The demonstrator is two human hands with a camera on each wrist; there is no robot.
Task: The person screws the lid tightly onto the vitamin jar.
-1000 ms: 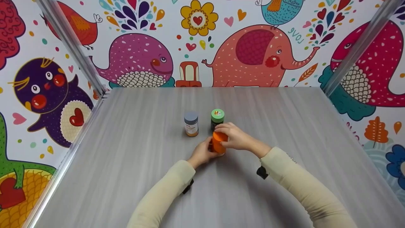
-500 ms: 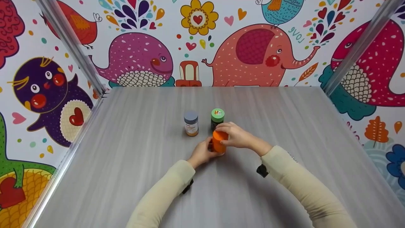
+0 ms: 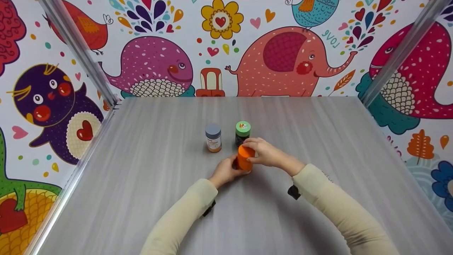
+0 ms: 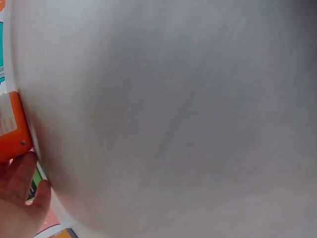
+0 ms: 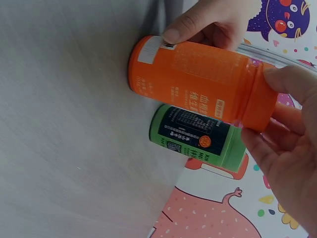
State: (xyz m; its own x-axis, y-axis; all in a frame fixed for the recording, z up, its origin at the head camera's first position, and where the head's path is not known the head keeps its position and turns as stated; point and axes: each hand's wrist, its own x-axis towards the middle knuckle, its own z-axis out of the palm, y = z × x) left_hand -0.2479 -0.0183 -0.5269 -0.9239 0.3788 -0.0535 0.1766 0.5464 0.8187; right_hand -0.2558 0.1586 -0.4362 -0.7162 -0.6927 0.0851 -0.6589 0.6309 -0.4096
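Note:
An orange bottle (image 3: pixel 245 161) with an orange screw cap (image 5: pixel 261 97) stands upright on the table in front of me. My left hand (image 3: pixel 225 171) grips it low on its body from the left, thumb toward its near side. My right hand (image 3: pixel 266 152) pinches the cap from the right with thumb and fingers, as the right wrist view shows up close. The cap sits on the bottle's neck. In the left wrist view, only part of the orange bottle (image 4: pixel 14 130) and some fingers appear at the left edge.
Just behind the orange bottle stands a dark bottle with a green lid (image 3: pixel 243 128), partly covered by my right hand. Left of it is a small labelled bottle with a grey lid (image 3: pixel 213 138). Printed walls enclose the grey table (image 3: pixel 148 156) at the back and sides.
Both hands keep their hold on the orange bottle and its cap. The right hand's fingers shift very slightly at the cap; the other two bottles stay where they were.

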